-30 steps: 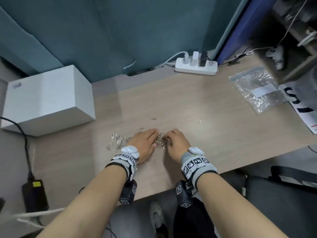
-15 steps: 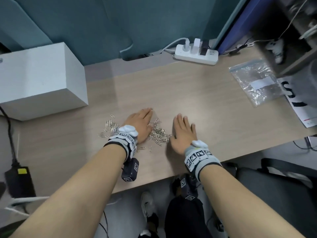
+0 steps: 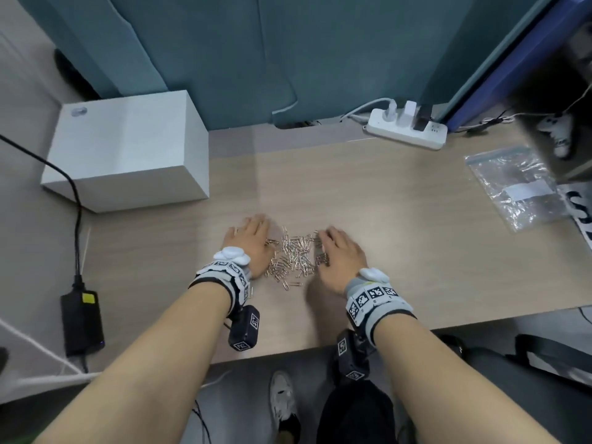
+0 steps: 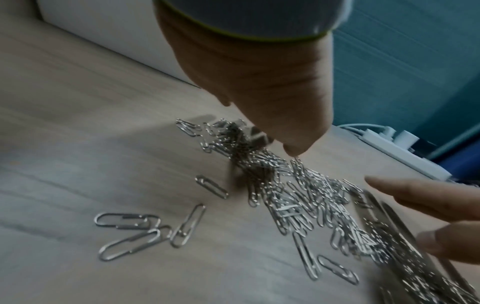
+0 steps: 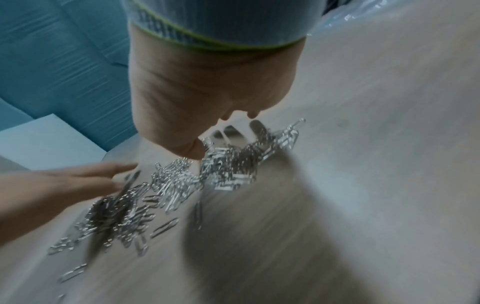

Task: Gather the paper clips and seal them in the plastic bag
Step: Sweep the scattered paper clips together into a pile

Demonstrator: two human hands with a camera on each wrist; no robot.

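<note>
A heap of silver paper clips [image 3: 294, 256] lies on the wooden desk [image 3: 400, 219] between my two hands. My left hand [image 3: 251, 240] lies palm down on the heap's left side with fingers stretched, touching the clips [image 4: 272, 185]. My right hand [image 3: 339, 254] flanks the heap's right edge, fingers extended and slightly bent over the clips [image 5: 228, 164]. Neither hand holds anything. A few stray clips [image 4: 145, 232] lie apart near the desk's front. The clear plastic bag [image 3: 515, 184] with a white label lies flat at the far right of the desk, well away from both hands.
A white box [image 3: 128, 149] stands at the back left. A white power strip [image 3: 407, 129] with plugs sits at the back against the teal partition. A printed sheet [image 3: 579, 213] lies beside the bag. A black adapter [image 3: 81, 318] and cable lie on the floor left.
The scattered clips left of my left hand have been swept in; both hands have pushed the clips into one heap between them. The camera view has shifted.
</note>
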